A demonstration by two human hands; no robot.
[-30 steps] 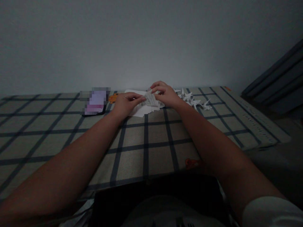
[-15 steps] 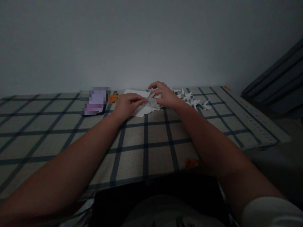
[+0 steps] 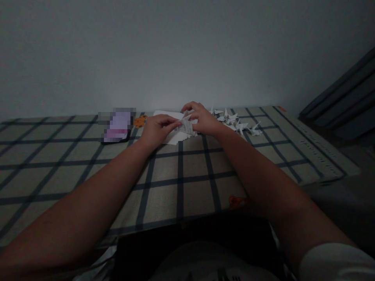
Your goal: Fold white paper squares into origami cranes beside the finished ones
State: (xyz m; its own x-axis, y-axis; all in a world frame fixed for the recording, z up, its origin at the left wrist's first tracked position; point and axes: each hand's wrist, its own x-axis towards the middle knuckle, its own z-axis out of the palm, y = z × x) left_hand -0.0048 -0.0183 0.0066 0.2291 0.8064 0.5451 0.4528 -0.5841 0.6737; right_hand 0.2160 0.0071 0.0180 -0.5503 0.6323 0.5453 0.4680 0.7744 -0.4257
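Note:
A small partly folded piece of paper (image 3: pixel 186 126), with faint print on it, is held between my two hands. My left hand (image 3: pixel 156 130) pinches its left side between thumb and fingers. On its right side, my right hand (image 3: pixel 203 120) grips it with bent fingers, the index finger arched above. Beneath lies a stack of white paper sheets (image 3: pixel 172 137), partly hidden by the hands. Several folded white paper cranes (image 3: pixel 234 120) lie in a cluster just right of my right hand.
A phone (image 3: pixel 118 125) with a lit, blurred screen lies at the left. The checked tablecloth (image 3: pixel 193 164) covers the table, which meets a plain wall (image 3: pixel 187 50) at the back. A dark curtain (image 3: pixel 345 97) hangs at the far right.
My right hand has shifted very slightly to the left with the folded paper. My left hand keeps its pinch and has barely moved.

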